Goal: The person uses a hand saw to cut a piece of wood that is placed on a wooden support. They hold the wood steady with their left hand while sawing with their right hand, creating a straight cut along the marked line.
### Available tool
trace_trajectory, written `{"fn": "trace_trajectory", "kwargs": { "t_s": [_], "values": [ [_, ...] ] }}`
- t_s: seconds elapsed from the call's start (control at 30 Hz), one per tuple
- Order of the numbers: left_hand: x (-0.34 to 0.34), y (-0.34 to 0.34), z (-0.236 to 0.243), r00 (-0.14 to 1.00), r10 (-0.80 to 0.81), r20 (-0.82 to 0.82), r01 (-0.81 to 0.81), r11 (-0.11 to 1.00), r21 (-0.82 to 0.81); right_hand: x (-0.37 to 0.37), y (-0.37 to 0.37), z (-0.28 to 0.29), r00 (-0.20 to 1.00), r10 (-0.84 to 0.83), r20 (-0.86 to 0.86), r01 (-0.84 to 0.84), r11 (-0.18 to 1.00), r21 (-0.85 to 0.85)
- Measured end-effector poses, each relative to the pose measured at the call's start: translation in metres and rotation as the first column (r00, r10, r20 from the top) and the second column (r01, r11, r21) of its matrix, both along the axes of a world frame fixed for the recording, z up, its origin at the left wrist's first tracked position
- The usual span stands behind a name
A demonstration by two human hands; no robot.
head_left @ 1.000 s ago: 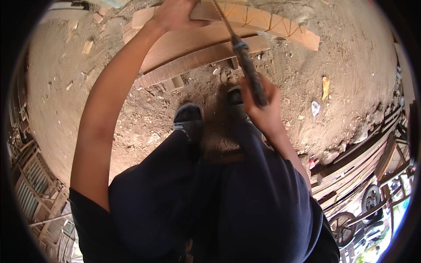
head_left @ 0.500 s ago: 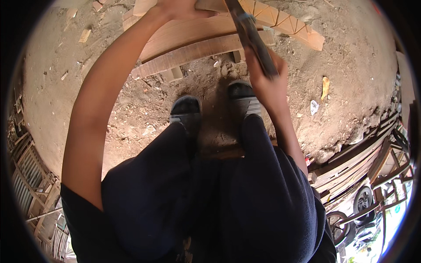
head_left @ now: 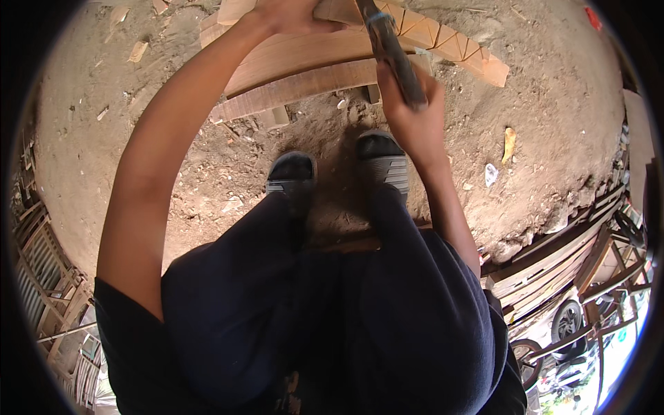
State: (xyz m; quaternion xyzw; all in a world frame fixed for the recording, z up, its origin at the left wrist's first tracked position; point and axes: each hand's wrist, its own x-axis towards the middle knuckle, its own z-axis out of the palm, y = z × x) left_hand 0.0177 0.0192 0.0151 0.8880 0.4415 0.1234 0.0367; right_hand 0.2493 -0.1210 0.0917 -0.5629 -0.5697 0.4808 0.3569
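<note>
My left hand (head_left: 290,17) grips a pale curved wooden piece at the top edge, thumb stretched along it, other fingertips cut off by the picture's edge. My right hand (head_left: 408,111) is closed around the long dark handle of a tool (head_left: 391,52) with a light blue band; its far end crosses the wood and runs out of view. Beside that, the curved piece shows a row of zigzag cuts (head_left: 449,45) on its right part. A wider curved plank (head_left: 297,90) lies below it on small wooden blocks (head_left: 277,117).
My sandalled feet (head_left: 290,173) stand on dirt ground strewn with chips. A yellow scrap (head_left: 508,144) and crumpled white litter (head_left: 491,174) lie at the right. Stacked planks (head_left: 539,270) and wheels (head_left: 567,321) are at lower right, slatted frames and corrugated sheet (head_left: 34,290) at lower left.
My right hand and the tool moved upward along the tool's line, with a slight shift to the right and back. My left hand stays on the wood. The view has shifted slightly.
</note>
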Motion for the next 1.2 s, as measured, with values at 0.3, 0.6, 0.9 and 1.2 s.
{"fn": "trace_trajectory", "kwargs": {
  "t_s": [0.3, 0.6, 0.9, 1.2],
  "values": [
    [-0.004, 0.002, 0.001, 1.0, -0.018, 0.004, 0.017, 1.0, 0.013, -0.002, 0.009, 0.005, 0.999, -0.017, 0.032, 0.018, 0.999, -0.035],
    [0.0, 0.001, 0.002, 0.999, -0.038, 0.02, 0.036, 0.995, 0.091, 0.027, -0.034, -0.011, 0.999, -0.053, 0.013, 0.051, 0.996, 0.078],
    [-0.001, 0.007, -0.005, 0.994, -0.098, 0.041, 0.093, 0.989, 0.115, 0.016, -0.035, -0.015, 0.998, -0.03, 0.059, 0.024, 0.995, 0.094],
    [-0.001, 0.006, -0.005, 0.995, -0.092, 0.043, 0.087, 0.991, 0.098, 0.008, -0.031, -0.015, 0.997, -0.027, 0.077, 0.017, 0.993, 0.119]
  ]
}}
